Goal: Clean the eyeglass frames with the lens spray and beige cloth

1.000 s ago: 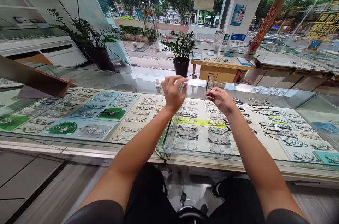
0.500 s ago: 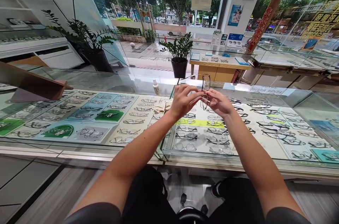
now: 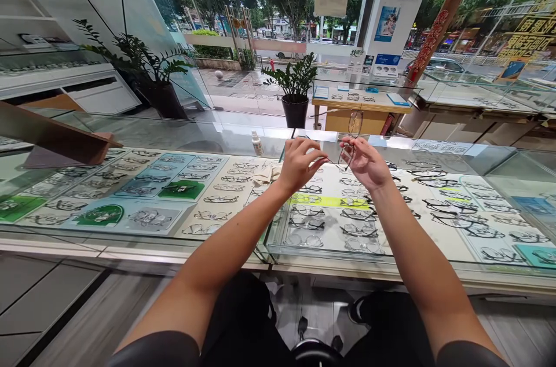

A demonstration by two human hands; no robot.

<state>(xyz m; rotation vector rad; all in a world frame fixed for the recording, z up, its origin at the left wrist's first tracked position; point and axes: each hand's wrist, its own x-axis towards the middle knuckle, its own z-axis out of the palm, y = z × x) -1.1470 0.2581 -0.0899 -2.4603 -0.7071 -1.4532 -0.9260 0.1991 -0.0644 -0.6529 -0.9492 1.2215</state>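
Observation:
A pair of thin-framed glasses (image 3: 355,124) is held up above the glass display counter, one lens above the other. My right hand (image 3: 369,165) grips the frame near its middle between thumb and fingers. My left hand (image 3: 300,164) pinches a thin temple arm of the same glasses at its fingertips. Below and behind my left hand, a crumpled beige cloth (image 3: 266,175) lies on the counter, with a small white bottle (image 3: 257,143) standing farther back.
Many glasses lie in rows inside the glass case (image 3: 278,265). A brown wooden stand (image 3: 82,144) rests at the left. Potted plants (image 3: 295,109) stand beyond the counter, near a wooden table (image 3: 347,119).
My right hand has moved slightly right with the glasses, which are turned differently. The gap between my hands has widened, and my left hand now holds the temple arm farther from the lenses.

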